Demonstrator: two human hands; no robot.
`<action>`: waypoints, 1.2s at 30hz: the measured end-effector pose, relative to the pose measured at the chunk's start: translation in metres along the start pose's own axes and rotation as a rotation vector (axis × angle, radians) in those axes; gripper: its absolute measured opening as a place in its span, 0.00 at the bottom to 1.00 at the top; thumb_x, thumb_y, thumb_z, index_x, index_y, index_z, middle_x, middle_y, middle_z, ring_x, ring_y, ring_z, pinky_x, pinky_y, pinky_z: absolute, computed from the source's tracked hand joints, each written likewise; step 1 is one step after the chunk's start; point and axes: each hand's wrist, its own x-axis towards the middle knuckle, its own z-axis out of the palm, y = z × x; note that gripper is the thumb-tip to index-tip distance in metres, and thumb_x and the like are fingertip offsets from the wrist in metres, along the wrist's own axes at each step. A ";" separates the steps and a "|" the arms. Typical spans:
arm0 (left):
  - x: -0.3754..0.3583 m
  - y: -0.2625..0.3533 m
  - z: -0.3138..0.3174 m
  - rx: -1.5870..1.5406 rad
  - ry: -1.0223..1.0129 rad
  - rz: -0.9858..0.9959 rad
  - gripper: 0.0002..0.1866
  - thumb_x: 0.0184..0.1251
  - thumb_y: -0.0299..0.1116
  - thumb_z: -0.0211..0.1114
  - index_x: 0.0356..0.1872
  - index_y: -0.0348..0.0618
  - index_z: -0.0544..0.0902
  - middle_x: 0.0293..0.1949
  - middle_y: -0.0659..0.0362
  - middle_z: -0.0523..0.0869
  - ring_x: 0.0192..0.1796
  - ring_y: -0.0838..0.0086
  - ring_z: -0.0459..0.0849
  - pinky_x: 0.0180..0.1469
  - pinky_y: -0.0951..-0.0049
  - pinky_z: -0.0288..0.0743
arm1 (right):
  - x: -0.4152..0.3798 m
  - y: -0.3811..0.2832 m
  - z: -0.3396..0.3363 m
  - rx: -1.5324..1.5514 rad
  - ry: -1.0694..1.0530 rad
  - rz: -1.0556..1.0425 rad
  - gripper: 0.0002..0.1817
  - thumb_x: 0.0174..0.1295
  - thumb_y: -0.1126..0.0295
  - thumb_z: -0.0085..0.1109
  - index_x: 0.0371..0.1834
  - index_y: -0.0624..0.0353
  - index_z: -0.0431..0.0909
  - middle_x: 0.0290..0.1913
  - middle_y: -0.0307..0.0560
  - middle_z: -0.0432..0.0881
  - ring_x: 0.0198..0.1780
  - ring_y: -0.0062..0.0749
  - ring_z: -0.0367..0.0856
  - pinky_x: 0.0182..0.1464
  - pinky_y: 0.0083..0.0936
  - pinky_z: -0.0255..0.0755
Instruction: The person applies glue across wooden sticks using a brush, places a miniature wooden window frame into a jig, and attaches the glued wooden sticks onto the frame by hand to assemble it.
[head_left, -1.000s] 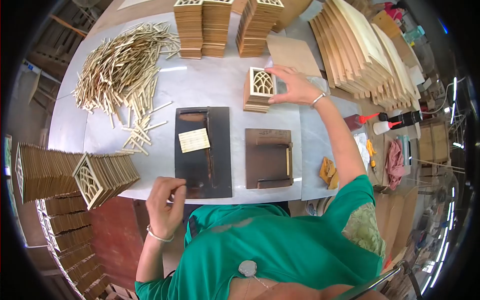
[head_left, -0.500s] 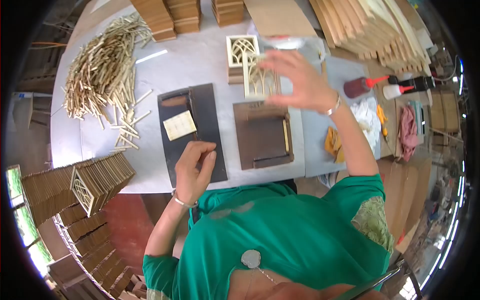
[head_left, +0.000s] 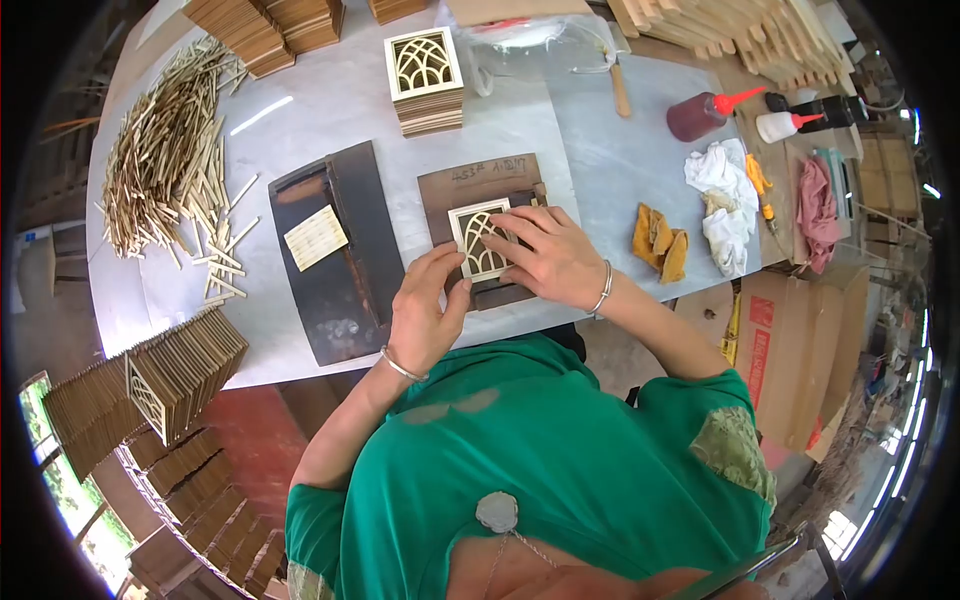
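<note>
A pale lattice panel [head_left: 484, 238] lies on the brown board [head_left: 477, 178], which has handwriting along its far edge. My right hand [head_left: 548, 255] grips the panel at its right side, fingers over its face. At its lower left edge, my left hand [head_left: 428, 300] touches the panel with bent fingers. Left of them a dark board [head_left: 325, 260] carries a small pale sheet [head_left: 315, 238]. A stack of similar lattice panels [head_left: 426, 80] stands beyond the brown board.
Thin wooden sticks [head_left: 165, 150] are heaped at the left. More panels [head_left: 190, 370] stand in a row at the near left corner. On the right are a dark red bottle [head_left: 697, 117], a white bottle [head_left: 775, 126], a white cloth [head_left: 722, 205] and a yellow-brown cloth [head_left: 658, 243].
My right hand has brought a lattice panel from the stack down onto the brown board. My left hand has moved right to the panel's edge. The view has shifted slightly.
</note>
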 end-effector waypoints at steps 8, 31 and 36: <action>0.012 0.019 0.018 0.057 -0.026 0.036 0.15 0.62 0.23 0.64 0.50 0.33 0.81 0.54 0.48 0.82 0.46 0.61 0.85 0.46 0.69 0.80 | -0.016 0.014 -0.012 -0.013 0.015 0.053 0.30 0.45 0.59 0.72 0.56 0.49 0.79 0.61 0.38 0.75 0.60 0.35 0.72 0.54 0.35 0.66; -0.012 -0.122 -0.137 0.512 0.339 0.293 0.08 0.55 0.22 0.69 0.35 0.39 0.79 0.34 0.54 0.78 0.35 0.59 0.77 0.37 0.64 0.73 | 0.152 -0.050 0.043 0.292 -0.040 0.183 0.12 0.60 0.61 0.64 0.25 0.55 0.78 0.23 0.41 0.79 0.25 0.36 0.78 0.29 0.31 0.71; -0.008 -0.128 -0.142 0.557 0.295 0.356 0.08 0.54 0.21 0.68 0.35 0.37 0.79 0.34 0.54 0.78 0.35 0.60 0.77 0.37 0.65 0.74 | 0.175 -0.056 0.064 0.223 -0.075 0.230 0.13 0.59 0.59 0.64 0.23 0.54 0.78 0.22 0.41 0.79 0.24 0.38 0.79 0.28 0.33 0.71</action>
